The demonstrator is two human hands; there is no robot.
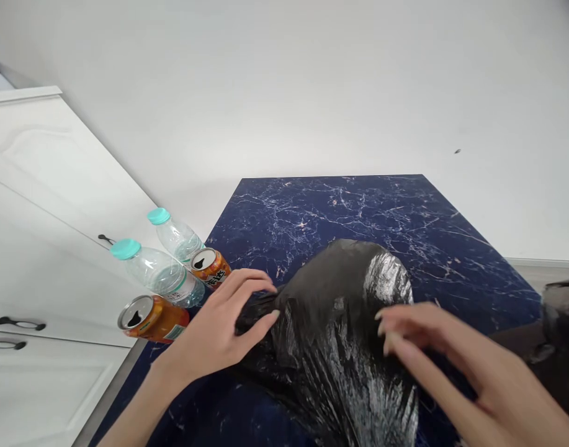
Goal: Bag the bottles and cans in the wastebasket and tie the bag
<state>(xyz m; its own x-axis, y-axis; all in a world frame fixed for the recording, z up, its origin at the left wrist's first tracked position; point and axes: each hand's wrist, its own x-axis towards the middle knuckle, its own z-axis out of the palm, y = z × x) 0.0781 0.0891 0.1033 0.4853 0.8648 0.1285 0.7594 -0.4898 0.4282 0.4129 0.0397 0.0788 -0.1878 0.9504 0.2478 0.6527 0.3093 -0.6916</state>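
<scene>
Left hand point(223, 316) half-open at the left edge of the black bag point(335, 310), mid-table; right hand point(489, 360) curled at its right side, pinch or contact cannot be told. Judged best: spread plastic gently with finger pads, nails off, left wrist clear of the near can point(161, 318).

Way over table's point(331, 202) far end is open; bottles point(161, 276) and cans point(161, 320) block the left, bag point(333, 301) fills the middle.
</scene>
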